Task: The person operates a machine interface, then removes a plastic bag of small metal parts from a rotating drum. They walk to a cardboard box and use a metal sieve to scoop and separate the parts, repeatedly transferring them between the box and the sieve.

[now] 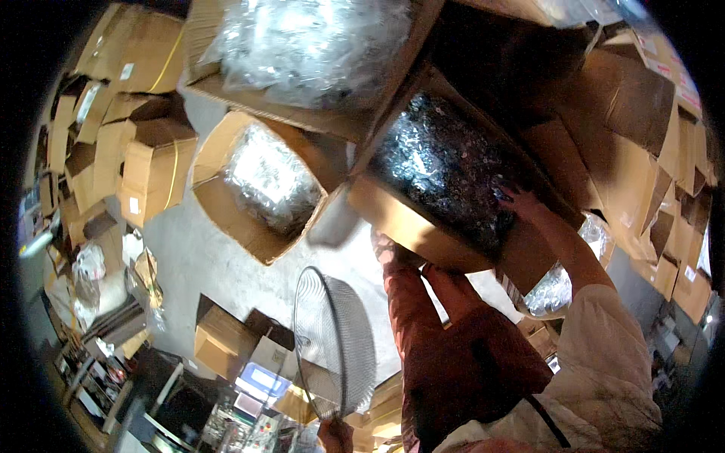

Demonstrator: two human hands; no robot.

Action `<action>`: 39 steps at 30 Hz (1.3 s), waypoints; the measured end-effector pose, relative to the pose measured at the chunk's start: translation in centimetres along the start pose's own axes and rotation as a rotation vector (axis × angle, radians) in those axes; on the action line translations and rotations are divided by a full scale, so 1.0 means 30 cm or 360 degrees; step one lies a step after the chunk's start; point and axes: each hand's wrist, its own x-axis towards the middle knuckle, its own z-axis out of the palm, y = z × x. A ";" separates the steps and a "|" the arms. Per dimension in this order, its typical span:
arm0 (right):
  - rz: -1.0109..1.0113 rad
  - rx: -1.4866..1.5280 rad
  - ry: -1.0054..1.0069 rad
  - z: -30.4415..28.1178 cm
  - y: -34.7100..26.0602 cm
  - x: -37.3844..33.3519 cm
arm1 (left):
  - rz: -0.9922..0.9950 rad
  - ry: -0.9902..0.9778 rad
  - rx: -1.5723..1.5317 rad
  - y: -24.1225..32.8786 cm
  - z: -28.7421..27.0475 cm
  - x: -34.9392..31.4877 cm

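My left hand (pixel 334 434) is closed at the bottom edge around the rim end or handle of a round mesh strainer (pixel 355 340). The strainer hangs tilted on its side, and nothing shows in its mesh. To the upper right my right hand (pixel 522 205) reaches over a cardboard box (pixel 408 223). Its fingers look stretched out, touching a heap of small, shiny dark plastic pieces (pixel 453 166) that fills the box. The fingertips blend with the dark heap, and I cannot make out anything held in them.
Ahead stands a large carton (pixel 264 102) of clear plastic bags, with a smaller open box (pixel 215 185) of clear pieces below it. Stacked cartons (pixel 155 166) line the left, and more boxes (pixel 634 174) crowd the right. A small box (pixel 219 343) sits on the grey floor (pixel 242 279).
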 end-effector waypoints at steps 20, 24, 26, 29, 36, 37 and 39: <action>-0.0551 0.2108 0.0918 0.469 -0.296 -0.664 | 0.1645 -0.1465 0.1094 0.022 0.941 -0.301; -0.0641 0.1458 0.0958 0.411 -0.509 -0.632 | 0.1747 -0.1336 0.0705 0.025 0.601 -0.457; -0.0529 0.0554 0.0858 0.341 -0.586 -0.647 | 0.1167 -0.1126 0.0516 0.055 0.426 -0.604; -0.0356 -0.0625 0.0682 0.266 -0.746 -0.714 | 0.1429 -0.1098 0.0261 -0.005 0.115 -0.708; -0.0543 -0.0161 0.0116 0.345 -1.227 -0.864 | 0.1961 -0.1261 -0.0627 0.060 -0.491 -1.318; -0.0524 -0.0112 0.0100 0.294 -1.258 -0.882 | 0.2034 -0.1306 -0.0799 0.047 -0.564 -1.382; -0.0446 -0.0193 0.0092 0.190 -1.273 -0.871 | 0.2137 -0.1385 -0.1186 -0.054 -0.792 -1.358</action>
